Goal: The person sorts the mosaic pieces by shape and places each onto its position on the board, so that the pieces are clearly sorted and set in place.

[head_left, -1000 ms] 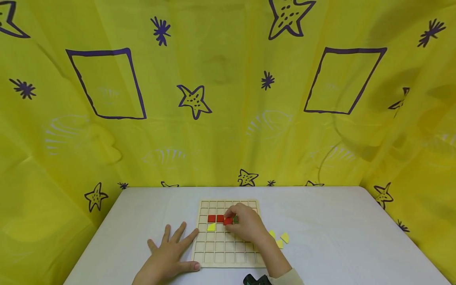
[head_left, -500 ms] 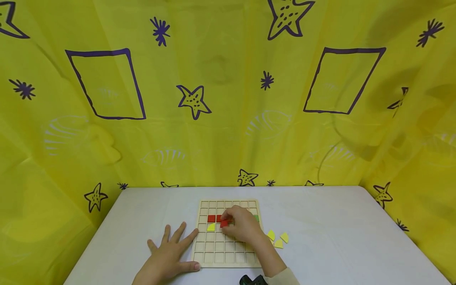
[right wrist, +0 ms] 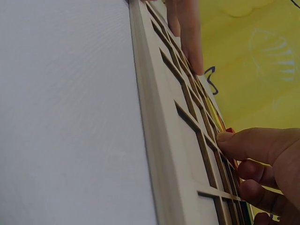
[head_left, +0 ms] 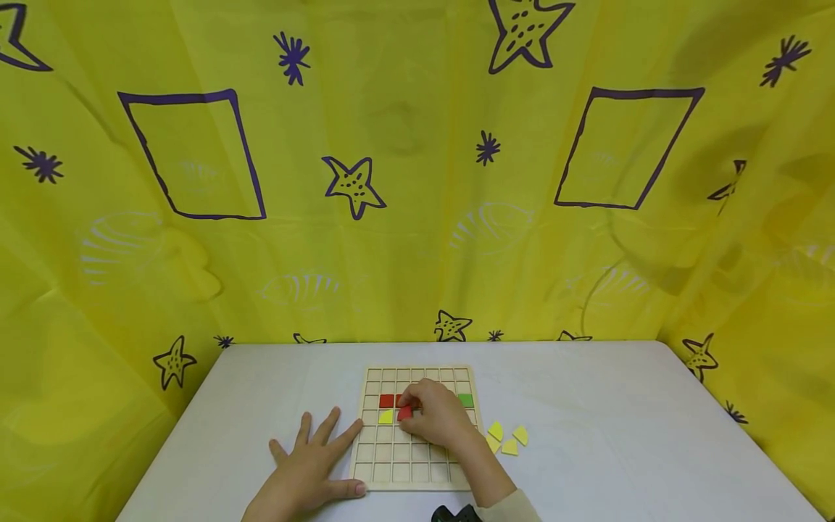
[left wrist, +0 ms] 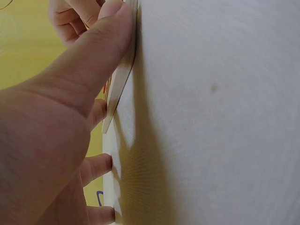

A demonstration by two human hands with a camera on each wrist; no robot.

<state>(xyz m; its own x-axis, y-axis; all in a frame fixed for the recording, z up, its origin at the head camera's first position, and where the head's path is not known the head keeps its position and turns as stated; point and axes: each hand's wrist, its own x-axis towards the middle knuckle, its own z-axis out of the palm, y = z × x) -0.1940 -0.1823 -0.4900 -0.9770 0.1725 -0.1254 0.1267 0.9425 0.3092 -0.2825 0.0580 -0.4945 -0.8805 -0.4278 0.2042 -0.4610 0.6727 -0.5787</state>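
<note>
A wooden grid board point(head_left: 402, 454) lies on the table. My right hand point(head_left: 438, 415) reaches over it and pinches a red square tile point(head_left: 405, 413) between thumb and fingers, close over a cell beside a yellow quarter-circle tile point(head_left: 385, 417). In the row behind sits another red square point(head_left: 387, 401); a further red one shows partly by my fingertips, and a green tile point(head_left: 465, 400) lies near the right edge. My left hand point(head_left: 309, 464) is spread on the table, index fingertip and thumb at the board's left edge. In the left wrist view its thumb point(left wrist: 89, 56) presses the board's corner.
Several loose yellow quarter-circle tiles point(head_left: 510, 447) lie on the white table point(head_left: 620, 435) right of the board, near my right forearm. A yellow curtain point(head_left: 417, 254) with starfish drawings hangs behind the table and along both sides. A black device point(head_left: 457, 513) shows beside my right sleeve.
My right hand has moved left and slightly nearer with the red square tile, toward the cell beside the yellow tile. The green tile has come into fuller view. My left hand has stayed put.
</note>
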